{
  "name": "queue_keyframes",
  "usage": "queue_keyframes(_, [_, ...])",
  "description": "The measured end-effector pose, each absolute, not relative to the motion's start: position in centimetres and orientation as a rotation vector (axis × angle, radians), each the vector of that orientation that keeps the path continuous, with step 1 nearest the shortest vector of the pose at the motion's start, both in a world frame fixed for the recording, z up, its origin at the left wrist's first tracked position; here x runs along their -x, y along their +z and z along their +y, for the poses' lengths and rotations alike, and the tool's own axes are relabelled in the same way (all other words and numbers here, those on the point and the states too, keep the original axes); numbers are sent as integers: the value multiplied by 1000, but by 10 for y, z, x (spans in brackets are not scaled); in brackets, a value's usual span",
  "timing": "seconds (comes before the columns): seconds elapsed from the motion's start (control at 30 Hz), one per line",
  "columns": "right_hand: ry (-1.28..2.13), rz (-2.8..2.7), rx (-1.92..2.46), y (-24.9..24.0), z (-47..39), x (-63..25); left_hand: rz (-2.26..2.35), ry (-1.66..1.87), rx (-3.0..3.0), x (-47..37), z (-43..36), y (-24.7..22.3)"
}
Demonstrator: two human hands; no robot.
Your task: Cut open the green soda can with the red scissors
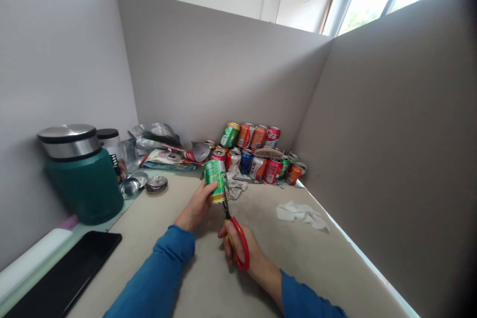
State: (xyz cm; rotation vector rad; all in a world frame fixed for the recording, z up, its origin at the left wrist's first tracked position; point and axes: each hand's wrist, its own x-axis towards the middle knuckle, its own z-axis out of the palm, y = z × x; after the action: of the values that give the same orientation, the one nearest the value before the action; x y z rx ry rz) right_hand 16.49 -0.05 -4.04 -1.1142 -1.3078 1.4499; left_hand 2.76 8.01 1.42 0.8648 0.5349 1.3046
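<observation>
In the middle of the head view, my left hand (200,202) grips a green and yellow drink can (215,179) from its left side, holding it above the table. My right hand (242,243) is wrapped around the handles of a pair of scissors (240,244) with red grips. The dark blades point up and reach the can's lower right side. Whether they have cut into the metal there, I cannot tell.
Several drink cans (257,166) are piled against the back panel. Crumpled white tissue (302,214) lies at right. Flattened packaging (167,156), metal can ends (156,184), a teal insulated jar (84,184) and a black flat tray-like object (67,273) occupy the left.
</observation>
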Motion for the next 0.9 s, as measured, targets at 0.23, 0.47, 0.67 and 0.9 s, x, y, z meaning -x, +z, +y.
queue_keyframes(0.23, [1419, -1301, 1152, -37, -1, -165, 566, 1271, -853, -28, 76, 19])
queue_keyframes(0.47, [1414, -1315, 1157, -37, -1, -165, 542, 1281, -820, -26, 75, 17])
queue_keyframes(0.67, [1401, -1307, 1161, -35, -3, -164, 549, 1274, -787, -26, 75, 19])
queue_keyframes(0.9, [1405, -1287, 1164, -35, -3, -164, 546, 1261, -812, -26, 76, 18])
